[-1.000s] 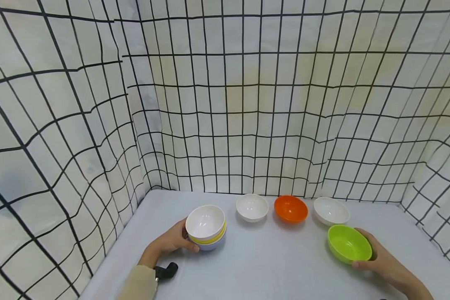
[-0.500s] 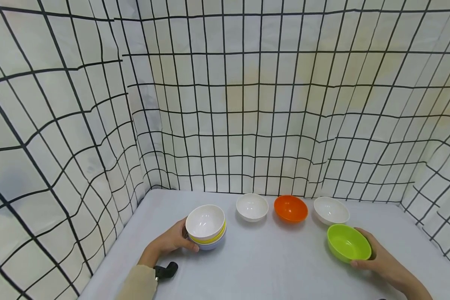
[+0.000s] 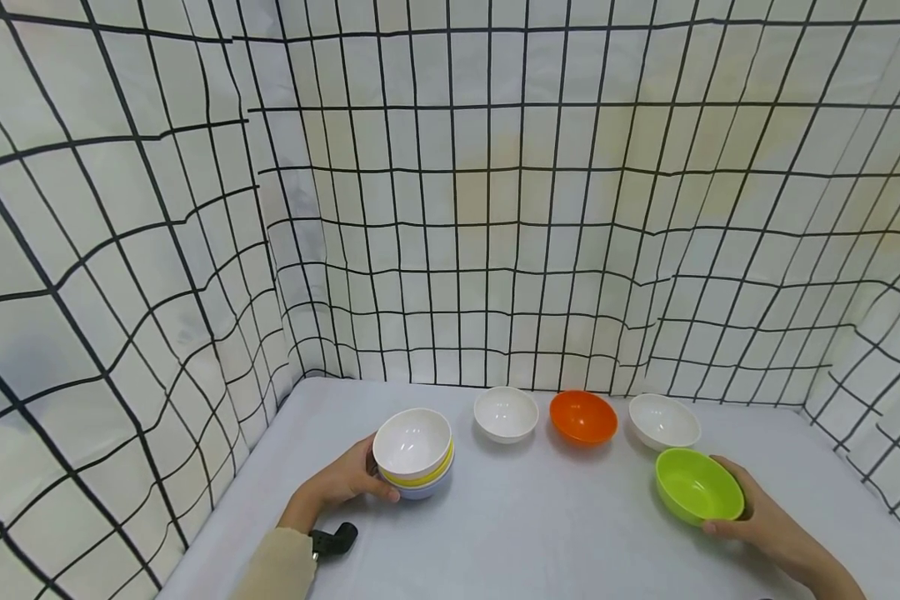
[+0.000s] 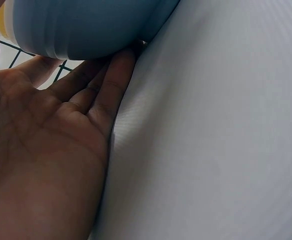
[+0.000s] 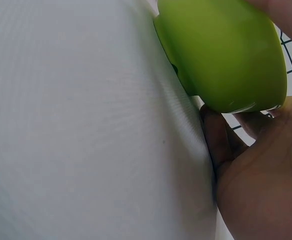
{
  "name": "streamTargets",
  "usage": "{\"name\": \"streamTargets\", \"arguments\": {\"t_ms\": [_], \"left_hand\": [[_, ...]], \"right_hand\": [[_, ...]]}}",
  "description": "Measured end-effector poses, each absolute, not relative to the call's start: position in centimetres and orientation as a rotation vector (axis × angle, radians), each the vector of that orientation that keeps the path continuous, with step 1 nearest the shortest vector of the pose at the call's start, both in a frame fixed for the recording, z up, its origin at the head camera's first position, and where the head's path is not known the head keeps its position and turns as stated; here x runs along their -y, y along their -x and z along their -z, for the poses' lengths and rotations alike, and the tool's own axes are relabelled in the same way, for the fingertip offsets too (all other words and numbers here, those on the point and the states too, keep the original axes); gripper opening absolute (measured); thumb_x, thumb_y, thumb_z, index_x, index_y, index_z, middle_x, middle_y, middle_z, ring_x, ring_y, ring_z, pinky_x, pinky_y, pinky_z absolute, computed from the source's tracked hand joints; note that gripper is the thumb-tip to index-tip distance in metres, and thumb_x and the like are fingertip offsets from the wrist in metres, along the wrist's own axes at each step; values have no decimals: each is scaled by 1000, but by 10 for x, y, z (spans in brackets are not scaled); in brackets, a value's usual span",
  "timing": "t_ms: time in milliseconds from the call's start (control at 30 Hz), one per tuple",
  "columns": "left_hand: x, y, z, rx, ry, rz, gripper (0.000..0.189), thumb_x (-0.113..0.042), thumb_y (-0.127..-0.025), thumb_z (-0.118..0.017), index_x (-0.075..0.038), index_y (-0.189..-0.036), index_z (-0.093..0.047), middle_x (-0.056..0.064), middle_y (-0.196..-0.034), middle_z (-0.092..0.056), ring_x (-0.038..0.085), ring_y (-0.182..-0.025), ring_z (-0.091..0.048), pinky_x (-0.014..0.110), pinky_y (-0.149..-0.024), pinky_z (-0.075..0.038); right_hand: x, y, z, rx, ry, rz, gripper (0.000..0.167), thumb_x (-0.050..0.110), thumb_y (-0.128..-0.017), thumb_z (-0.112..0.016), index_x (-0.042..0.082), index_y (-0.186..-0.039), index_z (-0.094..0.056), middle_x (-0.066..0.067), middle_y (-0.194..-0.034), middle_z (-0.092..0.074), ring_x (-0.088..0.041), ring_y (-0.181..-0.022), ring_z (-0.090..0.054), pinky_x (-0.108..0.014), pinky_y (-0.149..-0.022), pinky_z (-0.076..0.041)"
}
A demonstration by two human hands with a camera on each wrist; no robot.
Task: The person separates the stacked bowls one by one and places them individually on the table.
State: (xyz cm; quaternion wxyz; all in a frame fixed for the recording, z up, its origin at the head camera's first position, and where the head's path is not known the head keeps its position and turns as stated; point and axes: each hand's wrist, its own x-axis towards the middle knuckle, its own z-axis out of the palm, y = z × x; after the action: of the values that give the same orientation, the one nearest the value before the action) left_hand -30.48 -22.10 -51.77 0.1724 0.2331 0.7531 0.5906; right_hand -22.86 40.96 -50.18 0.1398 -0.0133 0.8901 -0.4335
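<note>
Clasping a nested stack of bowls [image 3: 418,468] from its 8 o'clock side, the left hand [image 3: 352,477] has its grip clamped on them, thumb at about 7 o'clock. A small white bowl [image 3: 411,442] tops the stack, a yellow bowl [image 3: 424,481] shows as a band beneath, and a pale blue bowl [image 3: 423,492] is lowest. Over at 3 o'clock on the white worktop [image 3: 547,533], the right hand's [image 3: 753,512] grip is clamped on a lime-green bowl [image 3: 699,487] from its 4 o'clock side; whether its base quite touches down, I cannot tell. Just off its 11 o'clock edge is a shallow white bowl [image 3: 663,422]. An orange bowl [image 3: 582,417] stands at that one's 9 o'clock, and another white bowl [image 3: 506,414] at the orange one's 9 o'clock. Dark-gridded pale walls [image 3: 465,200] rise beyond 12 o'clock.
</note>
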Motion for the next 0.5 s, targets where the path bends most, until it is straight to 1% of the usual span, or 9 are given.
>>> {"name": "streamTargets", "arguments": {"t_ms": [233, 367, 500], "left_hand": [[220, 304, 519, -2114, -673, -1698, 107, -9, -72, -91, -3, -158, -28, 18, -159, -40, 43, -153, -28, 58, -127, -17], [220, 304, 518, -2116, -660, -1694, 107, -10, -72, -92, -5, -158, -29, 16, -159, -40, 41, -153, -30, 58, -127, -17], [220, 303, 517, -2134, -623, -1680, 108, -12, -71, -93, -8, -158, -30, 12, -160, -41, 36, -153, -32, 56, -128, -18]], "right_hand": [[-409, 227, 502, -2568, 56, 1285, 109, 28, -91, -74, 0, -161, 5, -36, -162, -9, -56, -143, -21, -82, -110, -19], [-409, 226, 502, -2553, 58, 1294, 109, 28, -92, -73, 0, -161, 6, -36, -162, -8, -56, -144, -20, -81, -111, -18], [-408, 227, 500, -2529, 42, 1303, 109, 29, -93, -72, 2, -161, 8, -36, -163, -3, -57, -145, -15, -81, -111, -15]]}}
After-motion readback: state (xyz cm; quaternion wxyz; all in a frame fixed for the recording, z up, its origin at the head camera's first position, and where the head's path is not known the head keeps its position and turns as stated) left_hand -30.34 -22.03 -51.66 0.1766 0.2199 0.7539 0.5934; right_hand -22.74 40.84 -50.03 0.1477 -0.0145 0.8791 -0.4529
